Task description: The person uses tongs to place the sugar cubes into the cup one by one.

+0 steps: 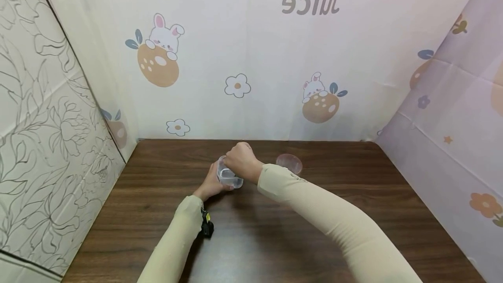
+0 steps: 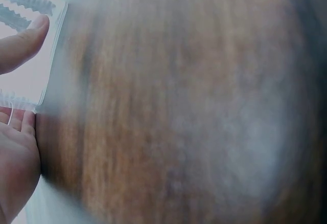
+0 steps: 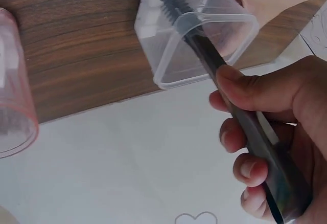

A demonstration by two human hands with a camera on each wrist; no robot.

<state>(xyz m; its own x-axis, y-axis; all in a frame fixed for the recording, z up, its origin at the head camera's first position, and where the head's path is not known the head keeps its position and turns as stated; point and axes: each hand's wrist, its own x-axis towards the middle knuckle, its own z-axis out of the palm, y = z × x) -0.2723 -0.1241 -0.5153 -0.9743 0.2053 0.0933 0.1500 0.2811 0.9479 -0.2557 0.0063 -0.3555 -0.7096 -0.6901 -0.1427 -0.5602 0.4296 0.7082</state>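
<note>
My left hand [image 1: 211, 182] grips a clear plastic box [image 1: 229, 180] from its left side, thumb on one wall and fingers on another. The box is tilted, and its open mouth shows in the right wrist view. My right hand [image 1: 242, 160] holds a dark-handled brush [image 3: 209, 55], fingers and thumb curled round the handle. Its bristled head reaches inside the box, near a wall. In the left wrist view, dark jagged bristles show through the box wall [image 2: 36, 86]. From the head view, the brush is hidden behind the right hand.
A transparent pink cup [image 1: 289, 163] stands on the brown wooden table [image 1: 157, 213], to the right of the right hand. Behind the table hangs a printed cloth [image 1: 251, 112], with patterned panels at both sides. A black wrist device [image 1: 207, 224] sits at the left sleeve.
</note>
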